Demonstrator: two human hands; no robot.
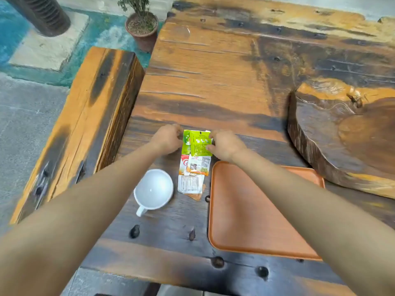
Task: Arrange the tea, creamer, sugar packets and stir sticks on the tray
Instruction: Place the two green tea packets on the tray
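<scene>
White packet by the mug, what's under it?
An orange-brown corner pokes out beneath the white packet at its near right edge. The rest is covered, so I cannot tell what it is.

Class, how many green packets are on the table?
2: top green packet, pinched by the right hand; second green packet, peeking out under its left edge. Others may be hidden.

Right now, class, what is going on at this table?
A person works at a wooden table. The right hand pinches the green packets at the far end of a row of packets; the left hand is at their left edge, grip unclear. The orange tray beside the row holds none of them yet. A white cup stands left of the row.
</scene>
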